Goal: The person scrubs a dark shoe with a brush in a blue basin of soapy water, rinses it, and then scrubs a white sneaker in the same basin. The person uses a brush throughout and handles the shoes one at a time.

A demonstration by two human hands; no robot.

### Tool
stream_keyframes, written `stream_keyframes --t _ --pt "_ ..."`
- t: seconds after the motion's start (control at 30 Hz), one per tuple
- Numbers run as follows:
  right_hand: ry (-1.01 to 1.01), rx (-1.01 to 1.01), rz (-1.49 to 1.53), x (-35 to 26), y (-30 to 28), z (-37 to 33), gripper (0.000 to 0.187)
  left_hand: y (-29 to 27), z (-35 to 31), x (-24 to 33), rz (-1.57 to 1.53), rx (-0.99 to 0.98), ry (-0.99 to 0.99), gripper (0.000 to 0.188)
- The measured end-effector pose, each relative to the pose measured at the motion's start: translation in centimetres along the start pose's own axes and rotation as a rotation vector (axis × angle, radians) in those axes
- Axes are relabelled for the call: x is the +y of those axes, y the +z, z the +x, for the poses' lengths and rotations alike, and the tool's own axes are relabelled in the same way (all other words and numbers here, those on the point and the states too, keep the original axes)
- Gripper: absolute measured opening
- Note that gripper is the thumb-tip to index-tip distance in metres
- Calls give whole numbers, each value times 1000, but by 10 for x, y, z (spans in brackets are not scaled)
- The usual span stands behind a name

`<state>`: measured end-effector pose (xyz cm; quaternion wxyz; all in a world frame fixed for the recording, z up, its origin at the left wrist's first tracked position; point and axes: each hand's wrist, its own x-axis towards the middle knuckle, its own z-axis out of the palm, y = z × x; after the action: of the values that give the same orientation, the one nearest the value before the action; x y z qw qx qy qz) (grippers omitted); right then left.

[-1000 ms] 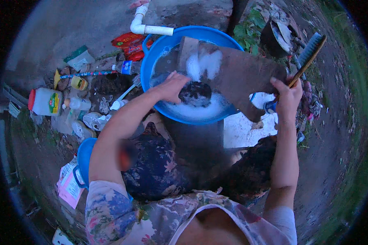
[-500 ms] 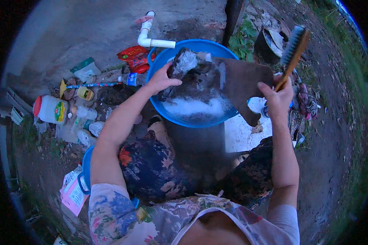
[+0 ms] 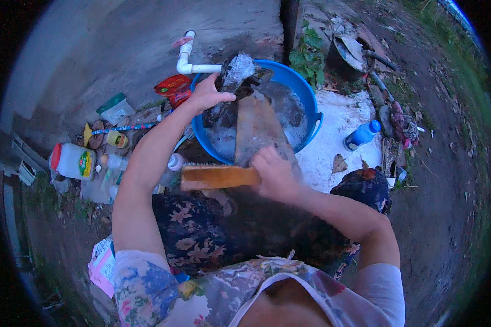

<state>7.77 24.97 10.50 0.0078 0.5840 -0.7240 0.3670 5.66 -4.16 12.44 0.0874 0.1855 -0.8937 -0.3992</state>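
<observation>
Here's the big round blue plastic tub [image 3: 289, 73], with cloudy, sudsy water [image 3: 293, 109] inside and a flat brown board [image 3: 259, 122] slanting out over its near rim, the board's long axis running from the far side toward the lap.

Over the far-left part sits a dark, sodden piece topped with white foam [image 3: 237, 73], leaning up and to the right; whether shoe or cloth, I can't tell. The left hand [image 3: 208, 95] has it by the near-left edge, thumb spread, fingers partly hidden.

Down in front, the right hand [image 3: 275, 171] is closed round the end of a long wooden brush with pale bristles [image 3: 219, 177]. That brush lies crosswise, head pointing left, bristles away from the body, nearer the lap than the dark piece.

Off right, a blue plastic bottle [image 3: 362, 135]; far left, a red-lidded whitish plastic jar [image 3: 75, 161], contents unclear.
</observation>
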Motion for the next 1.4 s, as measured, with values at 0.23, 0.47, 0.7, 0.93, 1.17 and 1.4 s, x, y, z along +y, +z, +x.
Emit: stream_keyframes --t 0.23,0.47,0.7,0.93,1.17,1.4 --pt "62 -114 104 20 3 -21 38 15 22 21 -154 118 32 91" --pt "878 181 661 51 -25 14 30 82 38 -1 -743 387 -25 91" --pt "1061 287 1009 102 -10 49 33 165 3 -50 -1381 550 -178 59" --pt "1234 -151 136 204 25 74 36 139 -54 -49 -1475 93 -666 33" --pt "1023 -435 -296 200 48 67 38 47 -45 -34 320 128 233 21" --pt "922 -133 -205 198 27 56 39 33 13 -37 792 -287 -8 34"
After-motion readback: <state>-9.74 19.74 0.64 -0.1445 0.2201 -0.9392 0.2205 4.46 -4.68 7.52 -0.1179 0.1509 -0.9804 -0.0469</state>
